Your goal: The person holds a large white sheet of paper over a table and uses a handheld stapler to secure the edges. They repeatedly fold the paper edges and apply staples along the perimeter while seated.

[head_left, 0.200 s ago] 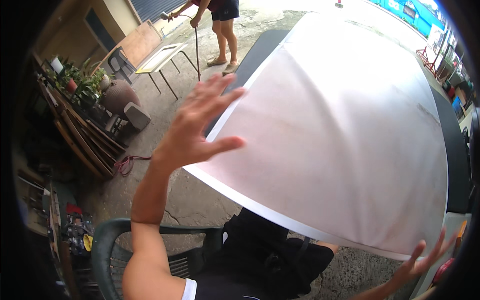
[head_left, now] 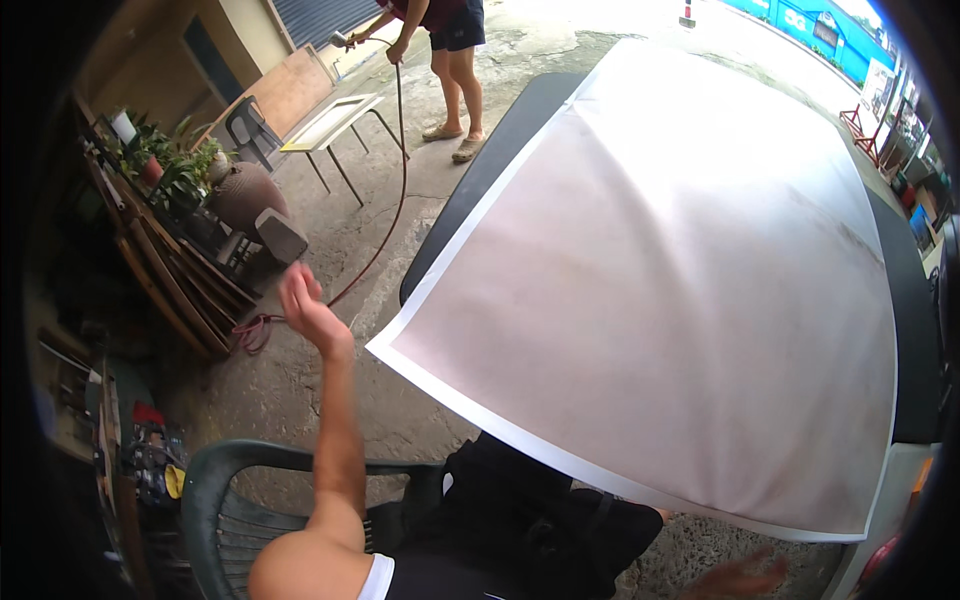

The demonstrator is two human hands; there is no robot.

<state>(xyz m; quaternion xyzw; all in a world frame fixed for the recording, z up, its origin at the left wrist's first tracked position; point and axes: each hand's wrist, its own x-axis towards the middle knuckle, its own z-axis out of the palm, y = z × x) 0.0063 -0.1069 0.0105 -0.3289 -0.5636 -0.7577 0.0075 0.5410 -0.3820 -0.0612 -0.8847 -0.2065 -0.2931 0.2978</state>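
A large pale sheet with a white border (head_left: 610, 300) lies over a dark tabletop (head_left: 480, 190) before me, with soft ripples across it. Its near left corner juts past the table. My left hand (head_left: 314, 308) is raised in the air left of that corner, apart from the sheet. Its fingers are loosely bent and hold nothing. Below the sheet's near right edge is my right hand (head_left: 738, 577), smeared by motion, its fingers stretched out and nothing visible in them.
A green plastic chair (head_left: 222, 480) is under me. Beyond, a person (head_left: 455, 75) holds a spray gun (head_left: 338, 40) on a hose (head_left: 402, 180) over a frame on a stand (head_left: 332, 122). Boards (head_left: 165, 275) and potted plants (head_left: 180, 165) line the left side.
My left hand has swung left and down, away from above the sheet. My right hand has dropped from the near right corner to below the edge. The sheet's near corners now lie uncovered.
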